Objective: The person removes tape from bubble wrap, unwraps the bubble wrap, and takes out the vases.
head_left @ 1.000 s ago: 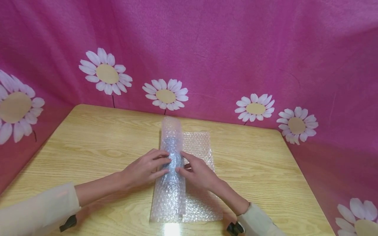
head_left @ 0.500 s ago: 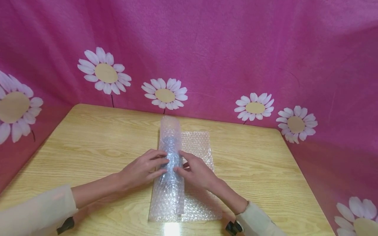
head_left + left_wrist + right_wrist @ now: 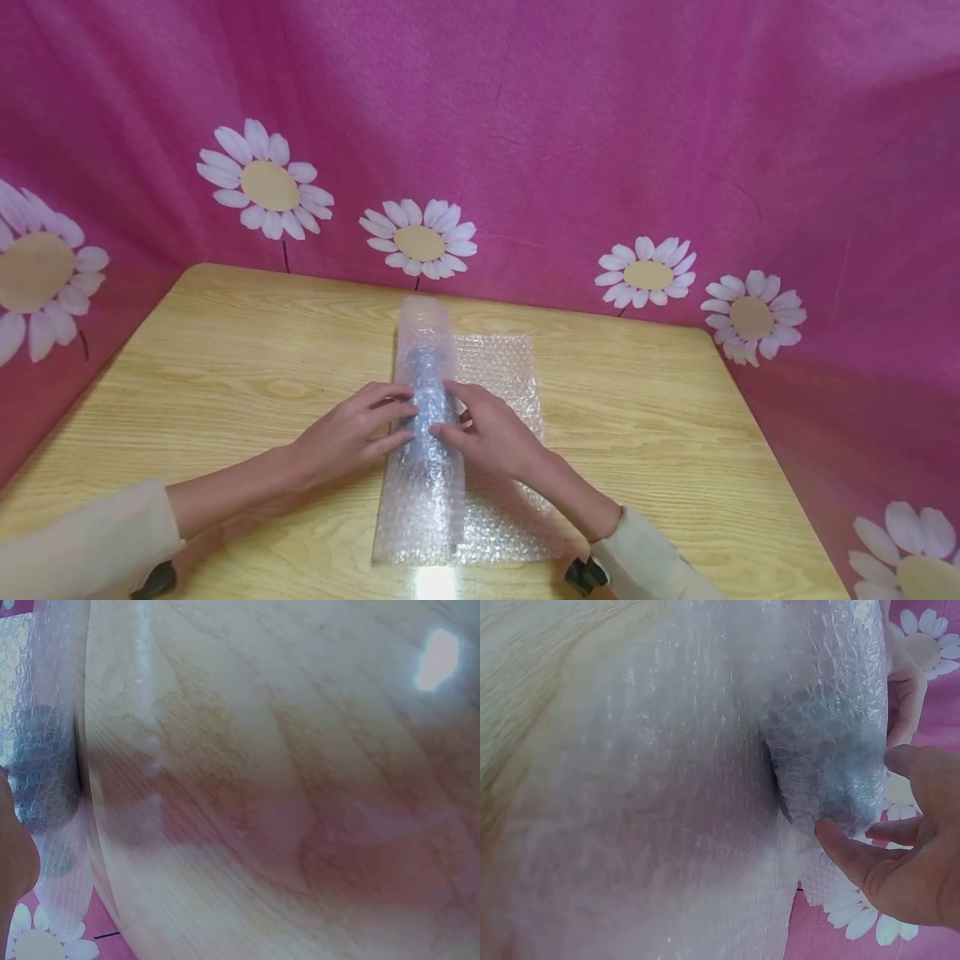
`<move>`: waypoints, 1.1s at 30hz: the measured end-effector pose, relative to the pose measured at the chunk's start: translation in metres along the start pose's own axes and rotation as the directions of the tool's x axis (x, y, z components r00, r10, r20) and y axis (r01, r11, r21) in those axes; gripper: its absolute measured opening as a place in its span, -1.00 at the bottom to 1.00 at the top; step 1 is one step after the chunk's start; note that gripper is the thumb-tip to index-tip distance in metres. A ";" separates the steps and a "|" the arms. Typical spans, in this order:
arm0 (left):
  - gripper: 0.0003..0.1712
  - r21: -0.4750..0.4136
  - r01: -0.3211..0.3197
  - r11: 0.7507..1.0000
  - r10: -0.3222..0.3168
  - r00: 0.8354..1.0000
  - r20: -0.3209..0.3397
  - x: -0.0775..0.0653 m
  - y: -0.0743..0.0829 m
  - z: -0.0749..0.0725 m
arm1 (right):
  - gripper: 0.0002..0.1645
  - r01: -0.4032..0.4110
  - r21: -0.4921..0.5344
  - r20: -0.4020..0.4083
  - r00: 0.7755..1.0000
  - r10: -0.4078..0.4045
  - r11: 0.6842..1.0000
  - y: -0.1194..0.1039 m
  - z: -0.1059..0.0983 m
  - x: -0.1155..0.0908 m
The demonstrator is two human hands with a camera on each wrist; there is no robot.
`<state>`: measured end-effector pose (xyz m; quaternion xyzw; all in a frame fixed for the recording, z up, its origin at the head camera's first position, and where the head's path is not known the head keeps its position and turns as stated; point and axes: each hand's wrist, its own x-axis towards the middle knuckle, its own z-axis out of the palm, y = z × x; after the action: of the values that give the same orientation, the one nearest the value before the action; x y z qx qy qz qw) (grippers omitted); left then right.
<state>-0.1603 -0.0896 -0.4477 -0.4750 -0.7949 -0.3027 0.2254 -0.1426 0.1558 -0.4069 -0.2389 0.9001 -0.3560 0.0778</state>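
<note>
A roll of bubble wrap [image 3: 429, 500] lies lengthwise on the wooden table, with a bluish-grey, roughly cylindrical object [image 3: 427, 367] showing through its layers. From the left, the fingers of my left hand [image 3: 348, 435] bend over the roll's side. My right hand [image 3: 495, 433] holds its right side, thumb on top and index finger farther along. In the right wrist view the right hand [image 3: 922, 847] has its fingertips against the wrapped object [image 3: 825, 765]. Only a sliver of my left hand [image 3: 15, 855] shows in the left wrist view, beside the roll [image 3: 45, 765].
The flat part of the bubble wrap sheet [image 3: 498, 367] spreads to the right of the roll, partly under my right forearm. A pink curtain [image 3: 525, 150] with daisies stands behind the wooden table [image 3: 247, 358]. Light glares off the near edge.
Both hands and the roll have shifted slightly left. The flat sheet's right edge stays put, so a little more of it shows beside the roll.
</note>
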 end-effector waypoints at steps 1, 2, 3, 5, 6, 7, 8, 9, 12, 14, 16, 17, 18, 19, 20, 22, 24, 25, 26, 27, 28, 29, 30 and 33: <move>-0.62 -0.002 -0.002 1.000 0.002 1.000 -0.006 0.000 0.000 0.000 | -0.16 -0.001 -0.006 0.002 1.000 0.001 1.000 -0.001 0.000 0.000; -0.62 -0.003 -0.003 1.000 0.003 1.000 -0.011 -0.001 -0.001 0.000 | -0.16 -0.002 -0.008 0.004 1.000 0.002 1.000 -0.001 0.000 0.000; -0.61 -0.003 -0.004 1.000 0.004 1.000 -0.017 -0.002 -0.001 0.000 | -0.15 0.000 -0.008 0.008 1.000 0.000 1.000 -0.001 0.000 0.001; -0.59 0.002 -0.003 1.000 0.003 1.000 -0.023 -0.004 -0.002 0.000 | -0.16 0.011 -0.001 0.011 1.000 -0.011 1.000 -0.001 0.001 0.002; -0.57 0.004 -0.001 1.000 0.001 1.000 -0.025 -0.005 -0.003 0.000 | -0.16 0.017 0.003 0.011 1.000 -0.017 1.000 -0.002 0.001 0.003; -0.55 0.005 0.003 1.000 -0.003 1.000 -0.024 -0.006 -0.003 -0.001 | -0.17 0.024 0.009 0.011 1.000 -0.024 1.000 -0.002 0.001 0.003; -0.53 0.006 0.009 1.000 -0.009 1.000 -0.023 -0.007 -0.004 -0.001 | -0.18 0.030 0.015 0.010 1.000 -0.030 0.999 -0.002 0.001 0.003; -0.53 0.004 0.014 1.000 -0.014 1.000 -0.021 -0.008 -0.004 -0.001 | -0.18 0.035 0.020 0.010 0.999 -0.035 0.999 -0.002 0.002 0.004; -0.55 -0.005 0.032 0.999 -0.032 0.999 -0.016 -0.011 -0.004 -0.003 | -0.22 0.039 0.029 0.001 0.999 -0.039 0.999 -0.003 0.002 0.003; -0.60 -0.010 0.040 0.999 -0.040 0.999 -0.019 -0.012 -0.004 -0.004 | -0.26 0.036 0.038 -0.011 0.999 -0.036 0.999 -0.003 0.002 0.003; -0.64 -0.016 0.044 0.999 -0.045 0.999 -0.022 -0.013 -0.004 -0.006 | -0.30 0.028 0.048 -0.023 0.999 -0.027 0.998 -0.002 0.003 0.002; -0.66 -0.016 0.045 0.999 -0.046 0.999 -0.023 -0.014 -0.003 -0.006 | -0.32 0.025 0.054 -0.029 0.999 -0.024 0.998 -0.001 0.004 0.001; -0.68 -0.020 0.051 0.998 -0.052 0.998 -0.021 -0.014 -0.003 -0.007 | -0.33 0.023 0.064 -0.034 0.999 -0.020 0.998 0.000 0.004 0.001; -0.69 -0.023 0.058 0.998 -0.058 0.998 -0.017 -0.015 -0.003 -0.007 | -0.34 0.024 0.070 -0.039 0.999 -0.021 0.997 0.001 0.005 0.000; -0.70 -0.028 0.065 0.998 -0.065 0.998 -0.014 -0.015 -0.003 -0.007 | -0.33 0.022 0.077 -0.041 0.999 -0.019 0.997 0.002 0.005 0.000; -0.69 -0.029 0.083 0.996 -0.084 0.997 -0.003 -0.015 -0.002 -0.008 | -0.31 0.012 0.091 -0.045 0.999 -0.008 0.996 0.002 0.007 0.000; -0.69 -0.030 0.106 0.994 -0.106 0.994 0.006 -0.015 -0.001 -0.008 | -0.28 -0.007 0.107 -0.038 0.999 0.011 0.994 0.003 0.007 0.000; -0.69 -0.028 0.115 0.993 -0.115 0.993 0.009 -0.015 -0.001 -0.008 | -0.26 -0.019 0.115 -0.032 0.999 0.023 0.993 0.003 0.008 0.000; -0.70 -0.025 0.121 0.992 -0.121 0.993 0.011 -0.015 -0.001 -0.008 | -0.25 -0.032 0.124 -0.025 0.999 0.036 0.992 0.003 0.008 0.000; -0.71 -0.024 0.126 0.992 -0.125 0.992 0.013 -0.014 -0.001 -0.008 | -0.25 -0.045 0.133 -0.015 0.999 0.047 0.990 0.003 0.008 -0.001; -0.72 -0.019 0.129 0.992 -0.128 0.992 0.013 -0.014 -0.001 -0.008 | -0.25 -0.055 0.141 -0.006 0.998 0.056 0.988 0.003 0.009 -0.001; -0.73 -0.013 0.127 0.992 -0.126 0.992 0.013 -0.013 -0.001 -0.008 | -0.25 -0.060 0.146 0.002 0.998 0.060 0.988 0.003 0.009 -0.001; -0.73 -0.006 0.126 0.992 -0.125 0.992 0.011 -0.013 -0.001 -0.007 | -0.25 -0.064 0.148 0.008 0.998 0.063 0.987 0.003 0.009 -0.001; -0.65 0.018 0.127 0.992 -0.127 0.992 0.004 -0.009 -0.001 -0.006 | -0.27 -0.063 0.169 0.019 0.998 0.060 0.984 0.003 0.009 -0.002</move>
<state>-0.1569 -0.1003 -0.4494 -0.4220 -0.8268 -0.3083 0.2079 -0.1394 0.1530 -0.4158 -0.2059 0.8730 -0.4270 0.1148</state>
